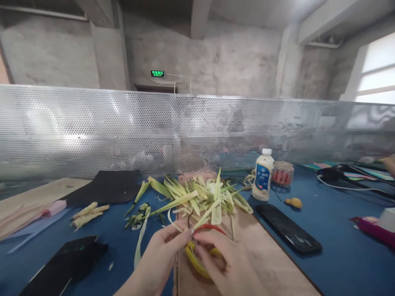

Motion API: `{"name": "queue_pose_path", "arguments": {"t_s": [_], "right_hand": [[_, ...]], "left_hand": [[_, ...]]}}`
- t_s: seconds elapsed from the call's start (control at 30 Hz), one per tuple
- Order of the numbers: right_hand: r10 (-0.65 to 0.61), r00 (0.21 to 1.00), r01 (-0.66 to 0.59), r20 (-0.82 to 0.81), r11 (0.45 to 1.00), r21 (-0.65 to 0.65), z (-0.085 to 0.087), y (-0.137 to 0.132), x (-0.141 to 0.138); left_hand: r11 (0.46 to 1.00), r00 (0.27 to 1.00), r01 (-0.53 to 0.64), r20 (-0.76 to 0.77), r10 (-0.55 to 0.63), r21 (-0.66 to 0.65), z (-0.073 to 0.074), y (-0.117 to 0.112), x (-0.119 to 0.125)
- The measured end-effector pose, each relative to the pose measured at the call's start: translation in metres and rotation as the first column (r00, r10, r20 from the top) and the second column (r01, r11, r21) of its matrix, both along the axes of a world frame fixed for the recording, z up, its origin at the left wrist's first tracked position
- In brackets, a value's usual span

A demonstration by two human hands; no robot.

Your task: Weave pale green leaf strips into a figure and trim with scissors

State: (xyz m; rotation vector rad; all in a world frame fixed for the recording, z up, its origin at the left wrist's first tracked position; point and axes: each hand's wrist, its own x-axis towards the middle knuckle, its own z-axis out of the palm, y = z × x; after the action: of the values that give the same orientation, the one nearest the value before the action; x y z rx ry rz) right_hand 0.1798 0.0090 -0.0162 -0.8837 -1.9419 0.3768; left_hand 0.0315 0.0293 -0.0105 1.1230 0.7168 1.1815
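My left hand (166, 249), fingers closed in a pinch, grips a narrow pale-green strip of corn husk (173, 220) that loops above the thumb. Its fingertips meet those of my right hand (226, 257), whose fingers are bent and closed too. Around and under the right fingers shows a curved thing, red on top (212, 227) and yellow below (197, 266); its kind is partly hidden. A thin dark stem-like piece stands up between the hands. Just beyond lies a loose heap of pale-green and yellowish husk leaves (197, 195) on a wooden board (262, 255).
A white-capped bottle (263, 176), a clear jar (283, 173) and a black phone (288, 228) stand or lie to the right. Husk bundles (89, 213), a black sheet (105, 188) and a dark object (61, 265) lie left. A perforated metal partition (210, 135) borders the blue table.
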Motion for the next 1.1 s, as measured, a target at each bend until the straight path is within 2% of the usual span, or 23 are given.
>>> {"name": "queue_pose_path", "arguments": {"t_s": [0.1,0.23,0.33,0.53,0.7,0.9,1.1], "right_hand": [[0.001,0.999,-0.003,0.037,0.999,0.044,-0.0014,-0.0003,-0.0016],[-0.051,0.997,0.053,-0.052,0.998,0.029,-0.0051,0.0017,-0.0057],[-0.051,0.997,0.053,-0.049,0.998,0.028,-0.0066,0.0025,-0.0059],[-0.022,0.998,0.019,-0.065,0.999,-0.049,-0.0060,0.0014,-0.0031],[-0.079,0.987,0.071,-0.141,0.995,-0.066,-0.0071,0.0010,-0.0035],[-0.070,0.994,0.068,-0.086,0.997,-0.022,-0.0060,0.0008,-0.0017],[-0.112,0.991,0.104,0.068,0.989,0.101,-0.0021,0.0032,0.0023]], "left_hand": [[1.000,1.000,-0.018,-0.010,0.017,-0.012,-0.0008,0.0003,-0.0009],[0.999,0.998,-0.009,-0.057,0.005,-0.054,-0.0012,0.0021,-0.0023],[0.999,0.999,0.002,-0.038,-0.004,-0.044,-0.0011,0.0020,-0.0016],[0.999,0.999,-0.035,-0.024,0.036,0.035,0.0003,0.0007,0.0012],[0.993,0.997,-0.073,-0.002,0.073,0.088,-0.0025,0.0041,-0.0002],[0.976,0.991,-0.110,-0.048,0.121,0.186,-0.0065,0.0072,-0.0037],[0.985,0.995,-0.042,-0.082,0.056,0.168,-0.0062,0.0083,-0.0077]]}}
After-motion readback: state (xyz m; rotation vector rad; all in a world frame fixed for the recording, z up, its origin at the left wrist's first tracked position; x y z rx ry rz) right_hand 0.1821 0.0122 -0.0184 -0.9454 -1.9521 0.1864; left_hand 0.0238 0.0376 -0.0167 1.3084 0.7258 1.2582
